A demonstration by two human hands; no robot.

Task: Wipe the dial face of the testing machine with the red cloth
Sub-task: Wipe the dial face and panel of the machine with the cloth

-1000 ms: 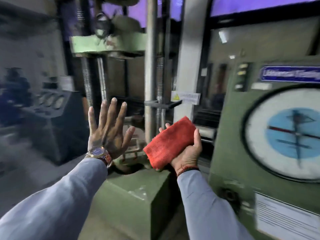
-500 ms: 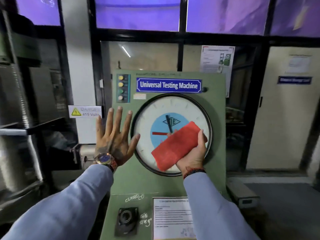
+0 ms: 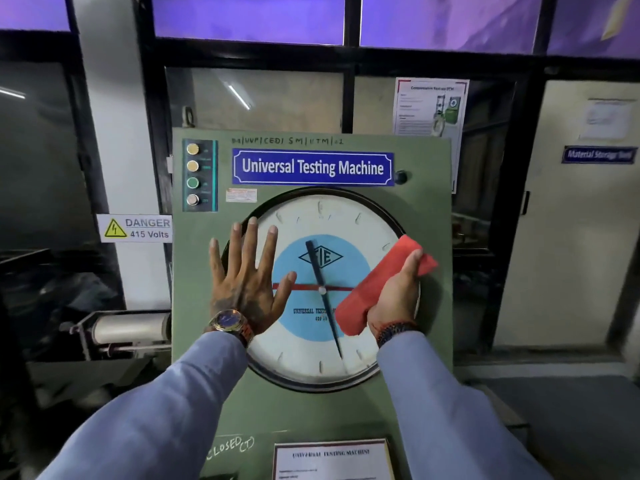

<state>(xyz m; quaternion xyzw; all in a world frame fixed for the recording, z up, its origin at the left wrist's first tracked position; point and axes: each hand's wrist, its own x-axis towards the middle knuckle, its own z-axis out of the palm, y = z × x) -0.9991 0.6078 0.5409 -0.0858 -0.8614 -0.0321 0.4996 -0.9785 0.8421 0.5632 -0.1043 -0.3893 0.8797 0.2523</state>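
Note:
The green testing machine (image 3: 433, 202) fills the middle of the head view, with a round white dial face (image 3: 318, 220) that has a blue centre, a black needle and a red needle. My right hand (image 3: 394, 299) grips a folded red cloth (image 3: 370, 292) over the dial's right side, near the rim. My left hand (image 3: 246, 275) is spread flat with fingers apart over the dial's left edge, a watch on its wrist. Whether cloth or palm touches the glass is unclear.
A blue "Universal Testing Machine" plate (image 3: 311, 167) and a column of round buttons (image 3: 193, 174) sit above the dial. A "DANGER 415 Volts" sign (image 3: 135, 228) hangs at left above a metal cylinder (image 3: 128, 327). A paper notice (image 3: 332, 459) is below the dial.
The view swung right from the load frame to face the dial and moved closer. My right hand carried the cloth to the dial's right side; my left hand moved onto its left edge.

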